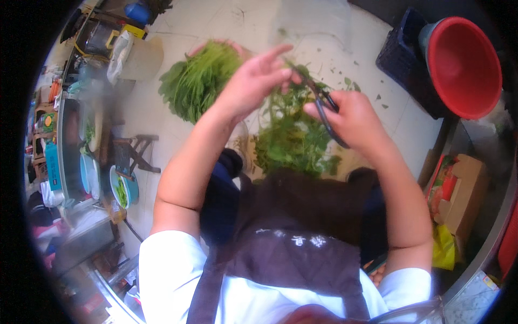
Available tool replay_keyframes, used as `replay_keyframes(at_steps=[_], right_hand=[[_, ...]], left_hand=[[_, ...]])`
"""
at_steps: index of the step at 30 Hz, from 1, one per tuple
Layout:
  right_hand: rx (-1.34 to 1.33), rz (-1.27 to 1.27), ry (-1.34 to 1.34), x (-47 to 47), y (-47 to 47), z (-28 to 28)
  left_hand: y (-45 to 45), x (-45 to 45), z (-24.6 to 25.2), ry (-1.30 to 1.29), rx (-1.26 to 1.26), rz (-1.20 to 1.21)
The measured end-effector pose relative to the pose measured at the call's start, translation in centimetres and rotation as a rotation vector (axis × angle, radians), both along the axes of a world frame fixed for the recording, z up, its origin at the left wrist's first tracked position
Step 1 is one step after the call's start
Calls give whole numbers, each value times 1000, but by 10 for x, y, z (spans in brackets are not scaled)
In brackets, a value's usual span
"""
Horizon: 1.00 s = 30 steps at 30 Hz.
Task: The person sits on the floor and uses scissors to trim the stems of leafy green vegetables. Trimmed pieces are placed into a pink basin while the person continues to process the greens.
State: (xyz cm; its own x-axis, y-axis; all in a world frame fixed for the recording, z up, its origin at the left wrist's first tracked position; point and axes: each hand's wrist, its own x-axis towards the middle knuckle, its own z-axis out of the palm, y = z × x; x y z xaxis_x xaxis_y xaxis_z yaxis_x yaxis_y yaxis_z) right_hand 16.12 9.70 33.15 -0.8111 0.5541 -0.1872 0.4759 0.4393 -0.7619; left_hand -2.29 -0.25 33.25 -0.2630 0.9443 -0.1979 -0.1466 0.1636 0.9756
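My right hand (356,121) grips a pair of scissors with dark handles (323,115), its blades pointing up and left. Close to the blades is my left hand (263,75), with the index finger stretched out and the thumb near the other fingers. Blur hides whether a stem is pinched there. Below both hands, in front of my apron, lies a loose heap of leafy greens (291,141). Further left, a large bunch of long-stemmed greens (202,81) fills a pink basin (220,41), whose rim shows behind the leaves.
Leaf scraps (352,84) are scattered on the tiled floor. A red basin (465,69) rests by a dark plastic crate (404,60) at right, above a cardboard box (461,194). At left are a small folding stool (137,154), a light-blue bowl with green vegetables (131,186) and cluttered shelving.
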Motion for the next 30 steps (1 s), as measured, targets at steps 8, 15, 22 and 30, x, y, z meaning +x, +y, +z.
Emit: replay_keyframes(at_steps=[8, 15, 22, 30], right_hand=[[-9, -212, 119, -1, -3, -5], [79, -162, 122, -12, -11, 1], [-49, -198, 55, -7, -14, 9], [-403, -430, -2, -6, -2, -8]], left_hand=[[-7, -43, -13, -747, 198, 23], [-30, -72, 7, -682, 181, 81], [-82, -194, 1, 792, -497, 183], [-40, -368, -206, 1015, -528, 77]])
